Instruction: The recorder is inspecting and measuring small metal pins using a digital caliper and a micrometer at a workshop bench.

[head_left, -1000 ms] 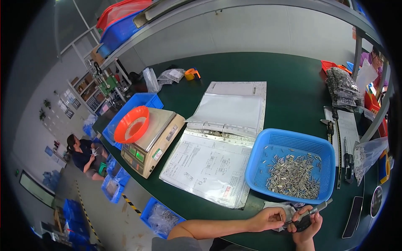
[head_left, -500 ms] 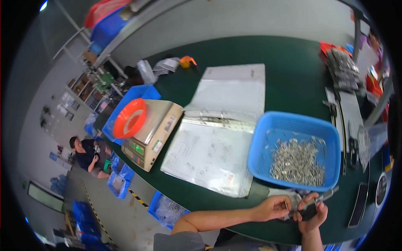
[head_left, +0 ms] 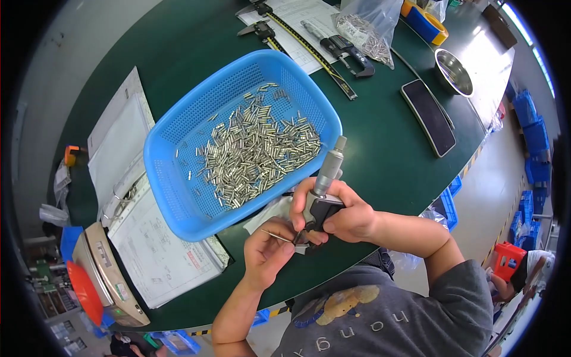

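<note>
A dark green, rounded worktable (head_left: 392, 154) fills the view, with grey floor and blue crates beyond its edge. The landmark on it is a bright blue perforated plastic basket (head_left: 178, 160), shallow and rectangular with rounded corners, holding a loose heap of small shiny metal pins (head_left: 256, 154).

Just below the basket's near corner, the right hand (head_left: 339, 214) is wrapped around a micrometer (head_left: 324, 190): a black frame in the palm and a slim silver-grey barrel with a knurled end that slants up toward the basket's rim. The fingers are curled tight around the frame, the thumb pressed on its side. The left hand (head_left: 267, 250), below and slightly left of that, pinches a thin silver metal pin (head_left: 276, 237) between thumb and fingertips, the pin lying almost level with one end at the micrometer's black frame; whether it sits between the measuring faces cannot be told.

Left of the basket lies an open white binder of printed sheets (head_left: 137, 214), and beyond that a beige weighing scale (head_left: 110, 273) with a red-orange dish. Above the basket lie steel calipers (head_left: 309, 47) on paper and a clear plastic bag of metal parts (head_left: 366, 30). To the basket's right are a flat black phone (head_left: 428, 116) and a small steel bowl (head_left: 455, 71).
</note>
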Motion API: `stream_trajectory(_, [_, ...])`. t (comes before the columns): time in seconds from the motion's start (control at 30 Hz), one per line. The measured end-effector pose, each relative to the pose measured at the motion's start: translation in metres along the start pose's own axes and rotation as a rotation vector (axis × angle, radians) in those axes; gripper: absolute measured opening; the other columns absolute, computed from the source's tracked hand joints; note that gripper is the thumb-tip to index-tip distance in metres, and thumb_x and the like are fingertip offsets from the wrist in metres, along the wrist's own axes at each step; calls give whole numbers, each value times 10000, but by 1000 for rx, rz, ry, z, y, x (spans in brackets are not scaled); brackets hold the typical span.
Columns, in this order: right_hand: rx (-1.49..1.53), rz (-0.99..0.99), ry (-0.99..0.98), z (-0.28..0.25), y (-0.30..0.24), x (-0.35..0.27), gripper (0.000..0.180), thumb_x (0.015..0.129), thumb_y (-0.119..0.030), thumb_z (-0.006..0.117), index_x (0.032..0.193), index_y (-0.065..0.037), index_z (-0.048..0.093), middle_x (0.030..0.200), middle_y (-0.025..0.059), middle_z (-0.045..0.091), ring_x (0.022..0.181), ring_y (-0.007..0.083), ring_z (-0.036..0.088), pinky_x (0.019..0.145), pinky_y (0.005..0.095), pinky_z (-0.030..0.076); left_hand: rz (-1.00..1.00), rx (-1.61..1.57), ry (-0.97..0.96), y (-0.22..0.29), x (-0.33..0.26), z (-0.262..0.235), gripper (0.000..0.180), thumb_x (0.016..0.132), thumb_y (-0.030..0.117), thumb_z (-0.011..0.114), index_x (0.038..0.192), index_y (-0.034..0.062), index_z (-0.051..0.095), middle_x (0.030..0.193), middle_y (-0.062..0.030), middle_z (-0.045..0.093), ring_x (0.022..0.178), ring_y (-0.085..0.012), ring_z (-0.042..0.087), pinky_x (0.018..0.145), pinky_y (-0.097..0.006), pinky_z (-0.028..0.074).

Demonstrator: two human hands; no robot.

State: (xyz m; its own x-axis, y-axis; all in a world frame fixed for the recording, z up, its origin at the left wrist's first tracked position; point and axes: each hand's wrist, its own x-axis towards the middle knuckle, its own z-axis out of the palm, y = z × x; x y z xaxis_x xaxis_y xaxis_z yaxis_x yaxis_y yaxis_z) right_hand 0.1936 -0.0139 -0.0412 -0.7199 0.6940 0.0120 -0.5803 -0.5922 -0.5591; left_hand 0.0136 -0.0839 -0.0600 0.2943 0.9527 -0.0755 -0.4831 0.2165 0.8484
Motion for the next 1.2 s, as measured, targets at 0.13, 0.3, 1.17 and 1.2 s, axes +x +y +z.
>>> stream_trajectory(0.13, [-26, 15, 26, 7, 5, -2, 435, 615, -64, 544, 1029, 28, 448, 880, 176, 548, 579, 177, 495, 523, 270, 413, 42, 1, 27, 0, -7, 3, 115, 832, 32, 552, 934, -8, 517, 941, -86, 504, 866, -147, 492, 788, -280, 389])
stream_trajectory(0.3, [5, -4, 80, 7, 7, -8, 410, 672, -246, 522, 988, 14, 488, 816, 171, 564, 545, 195, 500, 500, 276, 416, 37, 105, 10, -3, -8, 5, 99, 846, 52, 561, 929, 22, 516, 922, -29, 495, 826, -81, 494, 724, -217, 400])
stream_trajectory(1.17, [-1064, -460, 420, 13, -38, -30, 637, 806, -545, 466, 980, 67, 495, 765, 162, 584, 480, 141, 484, 445, 229, 401, 548, 778, 92, -3, -7, 14, 57, 811, 13, 503, 863, 28, 520, 829, -100, 514, 667, -210, 531, 576, -302, 442])
stream_trajectory(1.2, [-1120, -465, 396, 13, -50, -38, 454, 820, -367, 546, 1009, 45, 520, 802, 122, 585, 546, 114, 488, 472, 205, 375, 524, 796, 83, -4, -8, 15, 136, 784, 10, 532, 914, 48, 544, 846, -93, 535, 679, -245, 547, 590, -321, 451])
